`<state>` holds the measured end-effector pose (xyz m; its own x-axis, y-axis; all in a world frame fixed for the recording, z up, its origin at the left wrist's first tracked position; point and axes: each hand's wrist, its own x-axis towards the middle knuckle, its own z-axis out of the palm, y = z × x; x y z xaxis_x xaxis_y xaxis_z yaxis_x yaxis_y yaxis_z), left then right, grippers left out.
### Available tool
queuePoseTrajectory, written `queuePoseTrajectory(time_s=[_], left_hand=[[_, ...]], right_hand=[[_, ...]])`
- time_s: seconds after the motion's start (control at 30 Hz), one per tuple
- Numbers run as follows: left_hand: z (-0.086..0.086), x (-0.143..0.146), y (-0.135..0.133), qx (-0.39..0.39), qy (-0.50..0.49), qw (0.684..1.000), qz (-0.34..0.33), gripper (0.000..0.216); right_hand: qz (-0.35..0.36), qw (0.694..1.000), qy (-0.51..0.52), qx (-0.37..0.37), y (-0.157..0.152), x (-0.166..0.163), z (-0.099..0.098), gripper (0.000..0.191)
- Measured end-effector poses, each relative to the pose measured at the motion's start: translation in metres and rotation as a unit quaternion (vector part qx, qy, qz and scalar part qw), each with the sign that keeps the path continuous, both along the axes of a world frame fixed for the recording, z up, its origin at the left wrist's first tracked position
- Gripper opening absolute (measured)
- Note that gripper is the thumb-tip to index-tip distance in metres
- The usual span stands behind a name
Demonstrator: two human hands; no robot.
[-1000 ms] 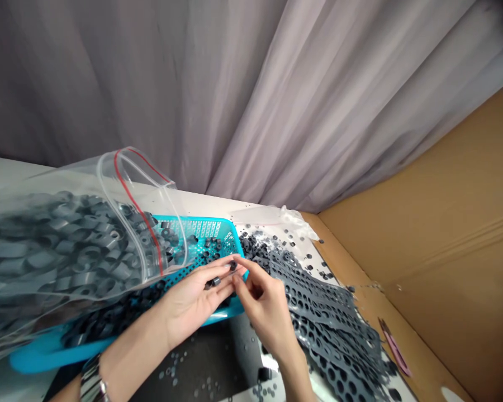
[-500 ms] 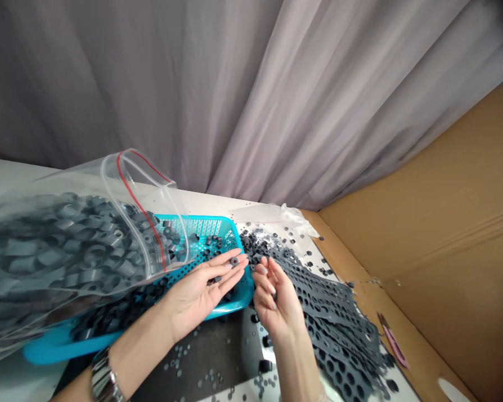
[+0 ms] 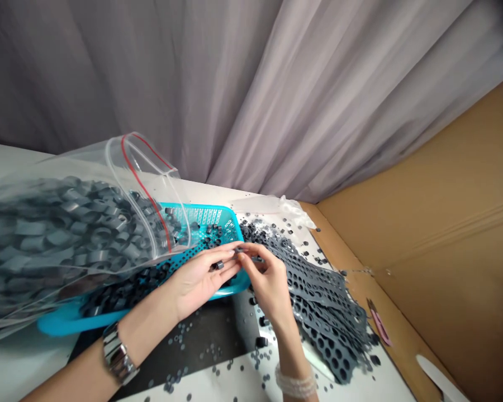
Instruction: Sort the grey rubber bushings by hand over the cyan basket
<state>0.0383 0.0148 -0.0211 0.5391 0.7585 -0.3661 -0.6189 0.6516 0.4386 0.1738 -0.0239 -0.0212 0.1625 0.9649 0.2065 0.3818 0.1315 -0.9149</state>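
Note:
My left hand (image 3: 197,279) lies palm up over the basket's near right corner, its fingers stretched and slightly curled. A small dark grey ring (image 3: 218,265) rests on those fingers. At the left fingertips, my right hand (image 3: 266,273) pinches another small dark ring (image 3: 238,251) between thumb and forefinger. Under both hands is the turquoise plastic basket (image 3: 233,223), with many dark rings inside. A clear zip bag (image 3: 121,162) full of larger-looking dark grey rings leans over the basket from the left.
Perforated dark rubber sheets (image 3: 331,301) lie right of the basket, with loose dark bits around them. Pink-handled snips (image 3: 379,324) lie near the cardboard wall (image 3: 436,223). Small discs are scattered over a black mat (image 3: 184,346) and the white table (image 3: 209,385). A grey curtain (image 3: 218,84) hangs behind.
My right hand has moved left to my left fingertips and now pinches the ring there. The view has shifted slightly, and the basket and bag appear a little higher.

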Motion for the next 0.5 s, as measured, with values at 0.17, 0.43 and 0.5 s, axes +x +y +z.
queuePoseTrajectory(time_s=[0.17, 0.43, 0.5], left_hand=[[0.001, -0.001, 0.003, -0.036, -0.029, 0.999, -0.003, 0.034], [0.002, -0.002, 0.003, -0.060, -0.057, 0.997, -0.003, 0.044], [0.001, -0.002, 0.003, -0.059, -0.058, 0.997, -0.004, 0.045]], right_hand=[[0.024, 0.954, 0.288, -0.082, 0.003, 0.004, -0.002, 0.013], [0.088, 0.797, 0.576, -0.156, 0.003, 0.010, 0.004, 0.015], [0.089, 0.785, 0.592, -0.160, 0.003, 0.011, 0.004, 0.016]])
